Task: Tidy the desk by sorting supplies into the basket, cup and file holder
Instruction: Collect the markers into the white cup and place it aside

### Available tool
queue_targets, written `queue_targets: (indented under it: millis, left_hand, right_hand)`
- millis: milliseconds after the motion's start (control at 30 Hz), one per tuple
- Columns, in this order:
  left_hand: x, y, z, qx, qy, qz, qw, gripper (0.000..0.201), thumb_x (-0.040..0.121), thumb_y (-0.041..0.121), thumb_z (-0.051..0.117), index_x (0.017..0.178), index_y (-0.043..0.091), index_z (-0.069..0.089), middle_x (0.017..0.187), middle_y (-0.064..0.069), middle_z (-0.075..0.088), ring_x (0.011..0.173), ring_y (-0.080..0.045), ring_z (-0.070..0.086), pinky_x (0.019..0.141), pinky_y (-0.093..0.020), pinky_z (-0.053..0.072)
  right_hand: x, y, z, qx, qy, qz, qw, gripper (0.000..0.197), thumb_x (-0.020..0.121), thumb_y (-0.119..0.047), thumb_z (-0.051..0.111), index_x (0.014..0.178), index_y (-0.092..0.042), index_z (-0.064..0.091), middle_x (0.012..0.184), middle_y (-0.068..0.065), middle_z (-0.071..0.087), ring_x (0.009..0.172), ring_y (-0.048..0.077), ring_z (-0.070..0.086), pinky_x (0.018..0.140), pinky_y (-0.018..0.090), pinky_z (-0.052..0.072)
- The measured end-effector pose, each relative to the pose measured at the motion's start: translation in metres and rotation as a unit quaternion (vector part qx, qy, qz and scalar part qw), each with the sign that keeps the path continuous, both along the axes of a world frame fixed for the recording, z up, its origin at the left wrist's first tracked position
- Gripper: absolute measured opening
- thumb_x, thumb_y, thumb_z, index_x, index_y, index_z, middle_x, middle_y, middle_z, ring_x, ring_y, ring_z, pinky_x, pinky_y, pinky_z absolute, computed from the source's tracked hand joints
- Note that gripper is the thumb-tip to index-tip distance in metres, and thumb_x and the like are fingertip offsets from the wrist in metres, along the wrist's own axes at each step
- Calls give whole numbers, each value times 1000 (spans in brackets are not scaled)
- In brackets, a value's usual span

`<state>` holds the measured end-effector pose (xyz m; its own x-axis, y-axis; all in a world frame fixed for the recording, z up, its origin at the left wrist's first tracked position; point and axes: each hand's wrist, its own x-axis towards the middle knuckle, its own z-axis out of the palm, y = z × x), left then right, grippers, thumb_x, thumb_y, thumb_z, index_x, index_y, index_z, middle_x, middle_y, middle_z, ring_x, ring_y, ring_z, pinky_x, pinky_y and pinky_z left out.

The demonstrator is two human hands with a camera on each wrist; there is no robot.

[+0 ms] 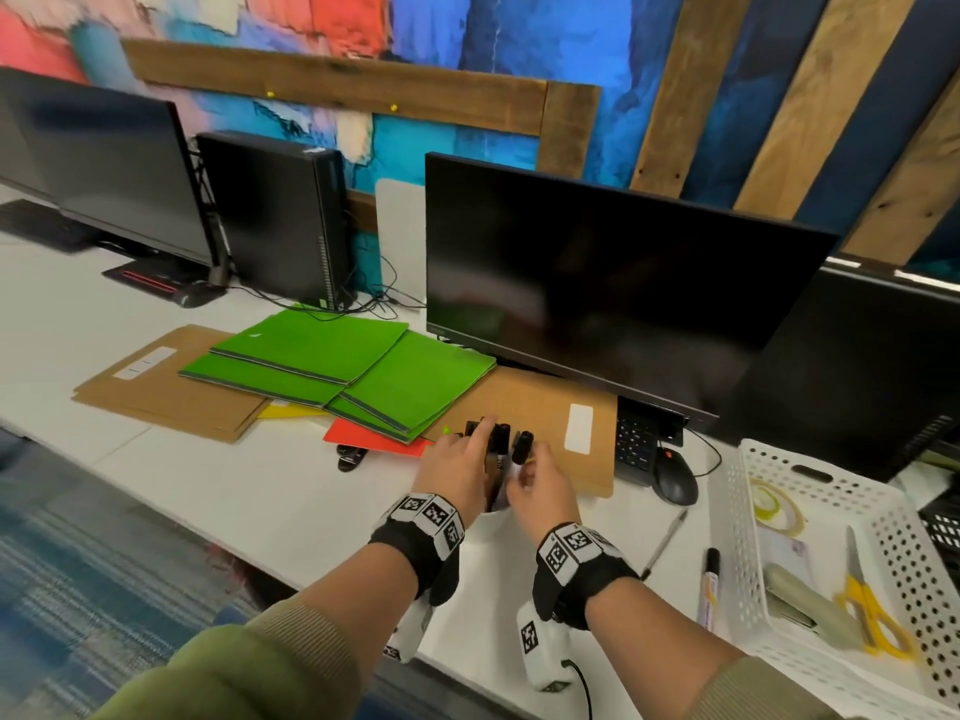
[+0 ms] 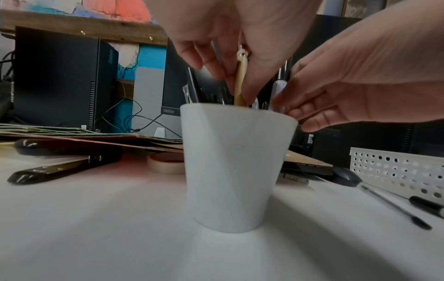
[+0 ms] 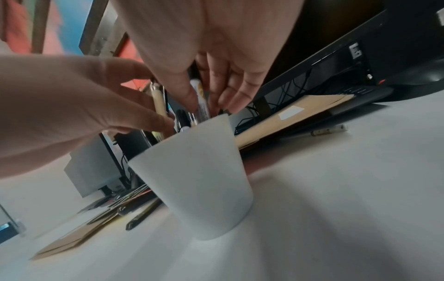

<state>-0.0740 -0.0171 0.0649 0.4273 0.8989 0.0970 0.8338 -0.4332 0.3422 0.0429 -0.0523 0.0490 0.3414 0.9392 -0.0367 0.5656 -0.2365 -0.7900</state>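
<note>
Both hands work over the white cup of pens: left hand pinches a tan pen, right hand a white marker. At 3 o'clock, the basket holds scissors.

Head view: both hands cover cup, only a rim sliver shows. Pens' lower ends hidden inside it. Basket cropped at the right edge.
</note>
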Motion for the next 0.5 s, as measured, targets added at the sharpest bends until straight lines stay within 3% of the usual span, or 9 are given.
queue_targets:
  millis: [67,133,200,233,300,367,500]
  left_hand:
    - [-2,1,-4,21,27,14,999,70,91,22,49,149,25,10,130,3,56,126,-25,40,101,-35,31]
    - [-3,3,-4,29,28,22,999,68,91,24,47,149,26,11,136,4,51,132,-24,34,105,-36,27]
    - [-3,3,-3,50,35,25,998,66,91,24,46,148,27,14,142,6,44,137,-22,27,110,-37,22]
    - [-3,4,-3,59,39,26,997,65,91,23,47,148,28,15,146,7,39,140,-21,23,112,-38,19]
    - [-2,9,-5,59,51,30,996,65,90,23,48,147,28,16,153,8,27,145,-20,12,117,-42,10]
    - [-2,14,-8,32,85,21,996,64,91,24,48,147,27,18,157,8,15,148,-21,-1,118,-48,-2]
    - [-1,13,-16,7,141,-7,990,54,89,27,50,140,26,34,159,6,2,147,-23,-11,115,-55,-8]
  right_hand:
    - [0,1,-3,9,-9,-10,1000,45,88,-18,57,129,-23,36,97,6,62,91,24,64,83,38,54]
    - [3,1,-2,22,-24,-4,999,65,91,-18,53,143,-32,17,90,-3,58,85,18,62,75,31,52]
    - [6,1,3,10,-52,22,998,71,92,-15,50,145,-39,9,80,-7,53,77,15,58,69,26,46]
    - [7,2,4,-4,-72,42,997,68,92,-12,49,145,-38,15,83,-6,54,79,15,57,71,27,46]
    - [7,4,4,-30,-119,77,989,56,91,-7,46,141,-28,33,104,3,60,95,20,58,85,29,46]
    - [7,3,-1,-30,-132,91,987,49,89,-5,46,134,-23,44,120,7,55,107,22,56,94,28,43]
    - [8,3,-5,-10,-126,79,989,40,89,-6,48,127,-20,49,123,4,46,108,19,51,96,25,42]
